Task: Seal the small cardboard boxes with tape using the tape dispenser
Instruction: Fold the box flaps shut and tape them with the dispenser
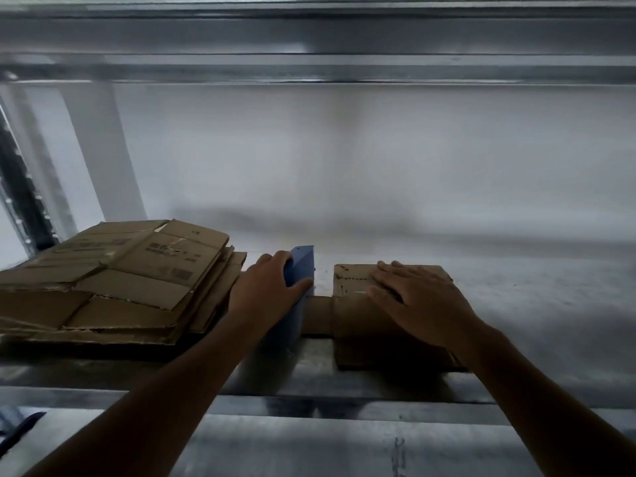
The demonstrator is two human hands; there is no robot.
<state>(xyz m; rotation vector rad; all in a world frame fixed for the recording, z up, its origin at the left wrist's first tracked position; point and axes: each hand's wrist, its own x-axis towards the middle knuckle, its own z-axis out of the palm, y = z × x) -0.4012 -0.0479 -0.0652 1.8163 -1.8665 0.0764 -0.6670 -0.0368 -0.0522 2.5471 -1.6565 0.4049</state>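
One box (351, 283) by shelf (523, 301) edge: right hand (418, 299) flat atop (fingers (406, 270) straight); left hand (265, 290) grips dispenser (303, 266).

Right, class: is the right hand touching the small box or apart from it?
Touching. The head view shows the right hand lying flat on the top of the box, fingers straight, with no gap.

Left hand (266, 290) grips blue tape dispenser (300, 270), fingers curled over its top. Brown tape strip (318, 315) runs from dispenser to small cardboard box (358, 304). Right hand (418, 301) flat on box top, fingers straight. Stack of flattened cardboard boxes (113, 280) just left, on metal shelf (516, 294).
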